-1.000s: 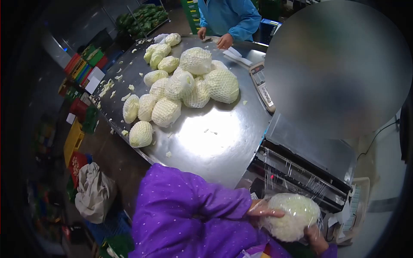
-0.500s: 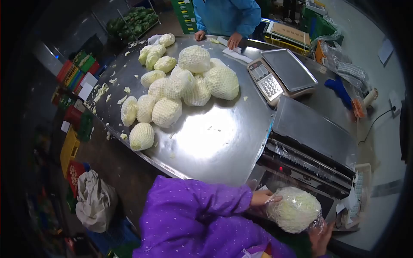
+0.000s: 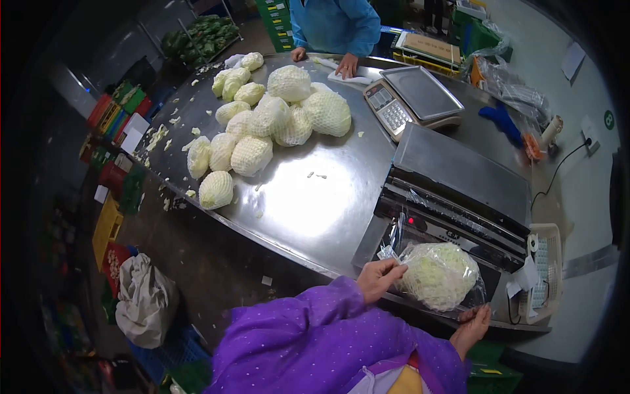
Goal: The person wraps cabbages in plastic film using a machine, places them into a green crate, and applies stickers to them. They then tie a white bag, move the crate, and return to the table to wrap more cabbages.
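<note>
So on my feed the cabbage (image 3: 441, 276) is at the front edge of the wrapping machine (image 3: 453, 233), by the worktop's (image 3: 308, 249) near right corner. My left hand (image 3: 379, 280) has its grip pinching the clear film (image 3: 481, 292), right hand (image 3: 472, 328) pinching it opposite. Looks mid-wrap; next move calls for even tension, I'd say. Netted cabbages (image 3: 254, 155) pile toward the left edge.

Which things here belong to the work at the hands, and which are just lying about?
In the work:
- left hand and right hand, gripping film on opposite sides
- clear film
- wrapped cabbage
- wrapping machine
- netted cabbages, likely same batch

Lying about:
- leaf scraps
- pale sack
- blue item
- scale, untouched
</note>
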The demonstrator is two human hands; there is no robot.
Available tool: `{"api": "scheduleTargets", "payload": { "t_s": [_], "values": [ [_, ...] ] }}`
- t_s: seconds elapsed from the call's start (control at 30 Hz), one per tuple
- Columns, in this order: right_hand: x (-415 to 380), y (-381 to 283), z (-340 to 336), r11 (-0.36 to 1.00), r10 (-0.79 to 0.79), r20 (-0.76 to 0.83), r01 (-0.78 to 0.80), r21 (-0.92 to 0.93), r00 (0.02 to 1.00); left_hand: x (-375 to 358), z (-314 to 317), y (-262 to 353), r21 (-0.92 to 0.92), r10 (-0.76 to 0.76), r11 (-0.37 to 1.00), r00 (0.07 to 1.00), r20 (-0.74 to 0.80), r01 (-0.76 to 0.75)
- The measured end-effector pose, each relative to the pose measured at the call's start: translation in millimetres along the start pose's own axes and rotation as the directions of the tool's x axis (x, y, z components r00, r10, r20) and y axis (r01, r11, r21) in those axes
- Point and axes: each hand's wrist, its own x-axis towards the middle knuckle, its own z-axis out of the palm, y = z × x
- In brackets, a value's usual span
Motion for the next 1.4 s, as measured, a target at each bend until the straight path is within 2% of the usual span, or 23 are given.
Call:
{"api": "scheduleTargets", "payload": {
  "t_s": [0.13,0.17,0.27,0.3,0.4,0.43,0.53,0.57,0.67,0.7,0.73,0.8,0.83,0.9,0.93,0.97,1.0,1.07,1.1,1.2,1.27,1.33,1.4],
  "values": [
    [17,6,-2,0.997,0.06,0.059,-0.057,-0.048,0.996,19,11,-11,-0.008,0.172,0.983,0.944,-0.282,-0.182],
    [19,8,5,0.993,0.052,-0.005,-0.052,-0.104,0.999,23,9,-9,0.033,0.183,0.983,0.93,-0.318,-0.182],
    [54,44,-7,0.852,-0.315,-0.025,0.271,-0.448,0.949,43,-3,-16,0.17,0.211,0.974,0.887,-0.411,-0.153],
    [63,51,-9,0.711,-0.44,0.048,0.38,-0.592,0.897,52,-8,-26,0.269,0.239,0.954,0.883,-0.405,-0.134],
    [79,63,-9,0.475,-0.385,0.243,0.417,-0.775,0.89,75,-12,-49,0.642,0.442,0.748,0.849,-0.29,-0.171],
    [86,71,-12,0.447,-0.362,0.265,0.416,-0.792,0.894,78,-12,-48,0.726,0.435,0.67,0.874,-0.216,-0.154],
    [96,90,-11,0.348,-0.279,0.317,0.403,-0.847,0.906,86,-4,-49,0.814,0.385,0.566,0.915,-0.121,-0.131],
    [84,74,8,0.257,-0.262,0.32,0.385,-0.886,0.911,90,-1,-52,0.83,0.371,0.542,0.924,-0.091,-0.136],
    [108,105,-13,0.189,-0.179,0.406,0.436,-0.88,0.896,104,12,-57,0.808,0.321,0.556,0.947,0.005,-0.193],
    [114,118,-25,0.47,-0.119,0.369,0.38,-0.797,0.922,108,15,-54,0.817,0.268,0.546,0.963,0.038,-0.184],
    [113,118,-22,0.589,-0.072,0.344,0.318,-0.743,0.936,109,15,-52,0.808,0.264,0.552,0.962,0.064,-0.206],
    [110,119,-15,0.71,0.033,0.325,0.206,-0.673,0.945,108,11,-52,0.79,0.263,0.563,0.959,0.107,-0.243],
    [102,114,-3,0.762,0.088,0.328,0.149,-0.63,0.94,105,8,-57,0.739,0.37,0.599,0.925,0.087,-0.309],
    [83,97,22,0.843,0.193,0.344,0.024,-0.537,0.919,98,2,-48,0.346,0.318,0.879,0.944,0.092,-0.329],
    [73,89,36,0.866,0.242,0.357,-0.035,-0.498,0.902,91,0,-41,0.111,0.288,0.948,0.952,0.107,-0.299],
    [64,80,48,0.882,0.286,0.371,-0.092,-0.461,0.884,82,0,-30,-0.23,0.248,0.95,0.959,0.137,-0.213],
    [56,71,58,0.892,0.308,0.396,-0.118,-0.435,0.865,79,-5,-23,-0.331,0.246,0.928,0.948,0.203,-0.17],
    [42,54,78,0.91,0.333,0.459,-0.154,-0.384,0.824,79,-15,-14,-0.522,0.271,0.85,0.907,0.322,-0.069],
    [35,46,88,0.917,0.34,0.496,-0.166,-0.362,0.799,85,-18,-25,-0.622,0.348,0.782,0.858,0.378,-0.043],
    [21,21,123,0.938,0.322,0.619,-0.155,-0.309,0.717,61,-17,32,-0.864,0.392,0.431,0.809,0.438,0.259],
    [15,2,147,0.956,0.278,0.702,-0.115,-0.27,0.656,62,-13,47,-0.888,0.546,0.293,0.7,0.461,0.356],
    [14,-16,168,0.968,0.23,0.77,-0.058,-0.245,0.595,65,-20,51,-0.84,0.577,0.164,0.641,0.506,0.517],
    [15,-28,184,0.97,0.178,0.824,0.043,-0.237,0.539,67,-35,55,-0.712,0.498,0.023,0.61,0.616,0.701]
  ]
}}
